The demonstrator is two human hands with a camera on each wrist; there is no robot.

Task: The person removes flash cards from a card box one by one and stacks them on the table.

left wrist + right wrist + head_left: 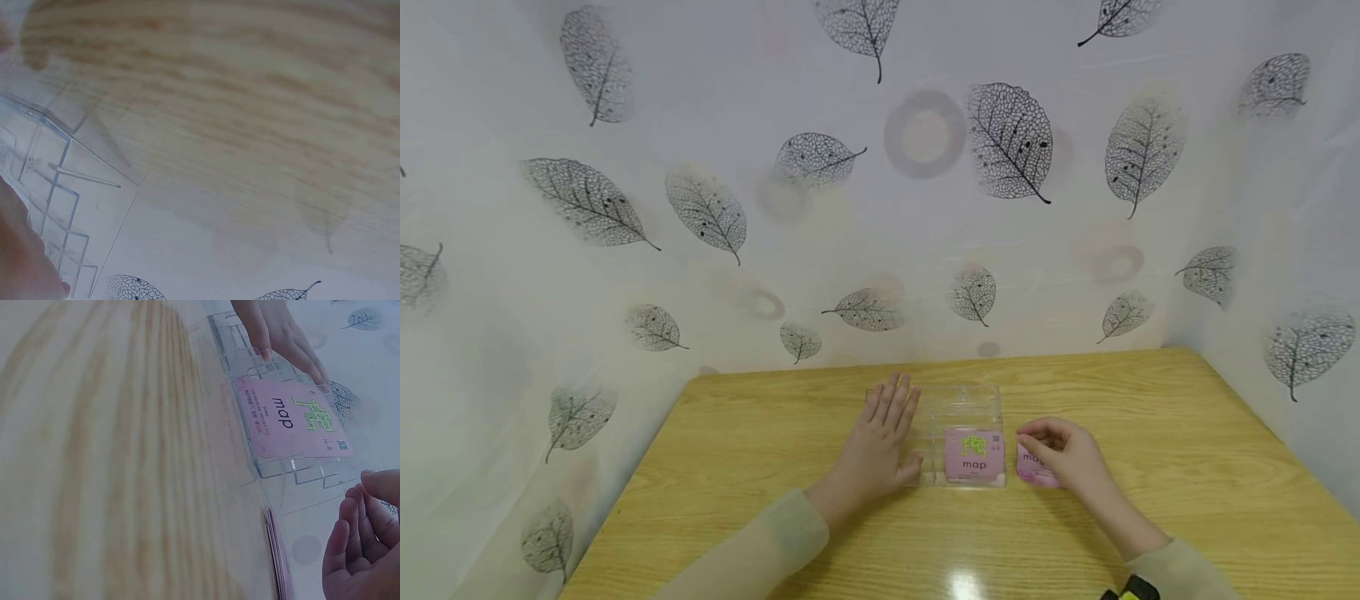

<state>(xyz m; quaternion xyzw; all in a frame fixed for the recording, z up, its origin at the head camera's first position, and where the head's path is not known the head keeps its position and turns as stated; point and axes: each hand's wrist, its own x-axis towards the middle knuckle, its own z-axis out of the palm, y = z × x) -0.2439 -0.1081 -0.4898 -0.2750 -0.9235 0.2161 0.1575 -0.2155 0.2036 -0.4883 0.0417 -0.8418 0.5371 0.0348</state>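
My left hand (880, 440) rests on the left part of a clear plastic rack (966, 402), its fingers stretched toward the back. In the left wrist view, the stepped ribs of the clear rack (74, 209) show beside part of the hand. A pink card (975, 467) printed "map", with green line characters, leans in the rack's front right slot. To the right of the rack lies a stack of pink cards (278, 553). Over that stack hovers my right hand (1078, 457), thumb and fingertips close together and loosely curled. Nothing shows between them in the right wrist view.
The wooden table (737, 450) extends to both sides of the rack. A pale curtain (880, 208) with dark leaf prints hangs behind the table and along its sides. A black and yellow band (1131, 588) sits at the right wrist.
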